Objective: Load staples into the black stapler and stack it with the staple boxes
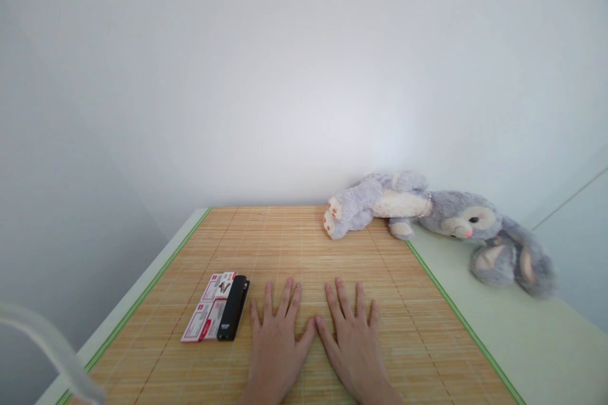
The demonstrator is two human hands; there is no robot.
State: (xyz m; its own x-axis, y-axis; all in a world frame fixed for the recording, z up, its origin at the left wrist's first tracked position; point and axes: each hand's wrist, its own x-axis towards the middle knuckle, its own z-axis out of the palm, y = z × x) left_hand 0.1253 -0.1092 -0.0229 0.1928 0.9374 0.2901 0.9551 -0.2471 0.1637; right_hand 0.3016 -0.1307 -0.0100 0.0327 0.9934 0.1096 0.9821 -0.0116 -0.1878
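My left hand [278,342] lies flat on the bamboo mat [266,240], palm down with its fingers spread. Beside it, also palm down and spread, rests my right hand [354,342]; the two thumb tips almost meet. Neither hand holds anything. Just left of my left hand is a black stapler [232,310], lying lengthwise away from me. Against its left side are small red and white boxes [204,310], which look like staple boxes; one bears a picture of a dark tool.
A grey plush rabbit [403,202] lies on its side at the back right, partly on the mat and partly on the pale tabletop [532,342]. Behind the table rises a white wall [304,76]. A blurred white curved strip [47,342] crosses the lower left.
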